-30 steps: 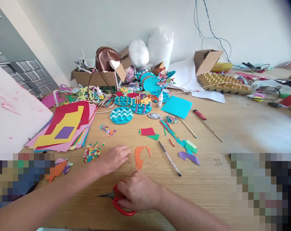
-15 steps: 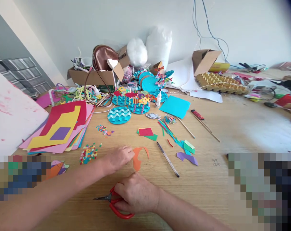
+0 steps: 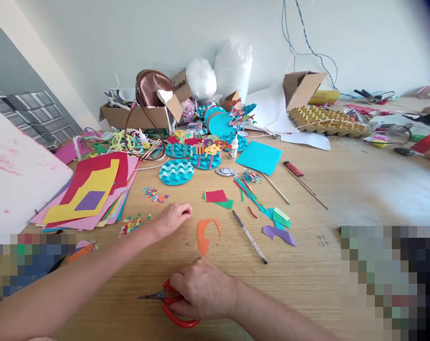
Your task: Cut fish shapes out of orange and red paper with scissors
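Observation:
My right hand grips red-handled scissors low over the table, their dark blades together and pointing left. Just beyond its knuckles lies an orange paper scrap with a curved piece cut out of it. Above and left of that scrap, my left hand hovers with its fingers curled in; nothing shows between them. Behind its forearm is a scatter of coloured paper dots. A pen rests to the right of the orange scrap, and red and green paper pieces lie farther back.
Coloured paper sheets are stacked at the left. A wavy blue disc, fish decorations, a glue bottle and a blue sheet stand mid-table. Cardboard boxes and an egg tray line the back.
My left hand has let go of the orange scrap and moved up and left, away from it. My right hand stays nearly where it was with the scissors.

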`<state>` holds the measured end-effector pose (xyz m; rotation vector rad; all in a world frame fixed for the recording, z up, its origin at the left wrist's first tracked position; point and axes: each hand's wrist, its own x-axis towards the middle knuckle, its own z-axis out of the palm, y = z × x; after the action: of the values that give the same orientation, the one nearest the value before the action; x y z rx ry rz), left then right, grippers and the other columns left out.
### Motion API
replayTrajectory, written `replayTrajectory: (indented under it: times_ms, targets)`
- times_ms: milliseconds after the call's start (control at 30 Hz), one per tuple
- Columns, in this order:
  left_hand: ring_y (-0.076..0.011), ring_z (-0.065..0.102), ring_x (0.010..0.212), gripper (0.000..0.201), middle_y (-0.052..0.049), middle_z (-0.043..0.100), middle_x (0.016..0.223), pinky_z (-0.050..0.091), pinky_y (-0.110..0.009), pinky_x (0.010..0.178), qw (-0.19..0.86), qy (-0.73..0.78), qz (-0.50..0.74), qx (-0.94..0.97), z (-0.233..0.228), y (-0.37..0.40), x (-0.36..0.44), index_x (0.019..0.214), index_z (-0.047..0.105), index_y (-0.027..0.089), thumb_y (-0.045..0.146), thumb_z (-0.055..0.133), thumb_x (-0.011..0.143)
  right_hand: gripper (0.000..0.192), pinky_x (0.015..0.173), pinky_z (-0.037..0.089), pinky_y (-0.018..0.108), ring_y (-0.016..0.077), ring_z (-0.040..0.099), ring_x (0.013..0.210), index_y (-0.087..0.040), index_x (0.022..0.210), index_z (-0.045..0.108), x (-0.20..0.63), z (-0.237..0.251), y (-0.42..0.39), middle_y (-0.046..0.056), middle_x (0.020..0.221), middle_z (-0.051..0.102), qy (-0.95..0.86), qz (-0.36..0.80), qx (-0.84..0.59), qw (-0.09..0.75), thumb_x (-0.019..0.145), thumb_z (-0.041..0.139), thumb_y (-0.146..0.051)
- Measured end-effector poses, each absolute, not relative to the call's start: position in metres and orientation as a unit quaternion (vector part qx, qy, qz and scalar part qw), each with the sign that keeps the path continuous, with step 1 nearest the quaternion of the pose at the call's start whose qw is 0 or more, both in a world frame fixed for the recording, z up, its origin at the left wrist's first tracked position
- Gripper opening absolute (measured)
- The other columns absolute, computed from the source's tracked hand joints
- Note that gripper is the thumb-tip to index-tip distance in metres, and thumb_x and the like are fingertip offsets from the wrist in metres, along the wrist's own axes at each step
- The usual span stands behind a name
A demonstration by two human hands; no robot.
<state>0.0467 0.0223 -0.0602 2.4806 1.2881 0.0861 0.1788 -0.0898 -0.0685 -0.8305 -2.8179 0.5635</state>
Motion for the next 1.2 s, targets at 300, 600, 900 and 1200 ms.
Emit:
replayTrajectory:
  times_ms: [300,600,900,1200]
  targets:
    - [-0.0145,0.056,0.073,0.011,-0.001,0.061,0.076,0.042,-0.029,0.068,0.171,0.469,0.040,0.866,-0.074,0.042,0.043,0.073,0.057,0.014,0.011,0.049,0.080,0.030,0.047,0.033,0.024,0.0157,0.062,0.056,-0.016,0.079,0.062,0.179,-0.067,-0.089,0.005,0.069,0.070,-0.934,0.211,-0.282,0.063,0.079,0.049,-0.042]
    - [-0.0156,0.058,0.079,0.016,-0.003,0.062,0.080,0.044,-0.030,0.072,0.158,0.457,0.026,0.875,-0.076,0.042,0.043,0.077,0.059,0.015,0.013,0.045,0.084,0.030,0.047,0.032,0.024,0.0153,0.061,0.056,-0.017,0.081,0.062,0.179,-0.069,-0.090,0.004,0.070,0.070,-0.932,0.216,-0.286,0.051,0.079,0.048,-0.043]
    - [-0.0158,0.059,0.081,0.012,-0.003,0.062,0.086,0.047,-0.033,0.073,0.147,0.426,-0.008,0.892,-0.083,0.049,0.037,0.085,0.060,0.013,0.020,0.051,0.085,0.029,0.047,0.032,0.024,0.0148,0.062,0.057,-0.017,0.080,0.062,0.179,-0.070,-0.089,0.003,0.069,0.070,-0.933,0.212,-0.286,0.061,0.078,0.049,-0.043]
    - [-0.0173,0.056,0.077,0.019,-0.004,0.059,0.080,0.042,-0.028,0.070,0.136,0.409,-0.022,0.902,-0.070,0.039,0.044,0.075,0.056,0.016,0.009,0.040,0.084,0.031,0.047,0.033,0.024,0.0153,0.063,0.057,-0.017,0.079,0.062,0.179,-0.071,-0.089,0.003,0.070,0.070,-0.932,0.215,-0.288,0.059,0.079,0.047,-0.044]
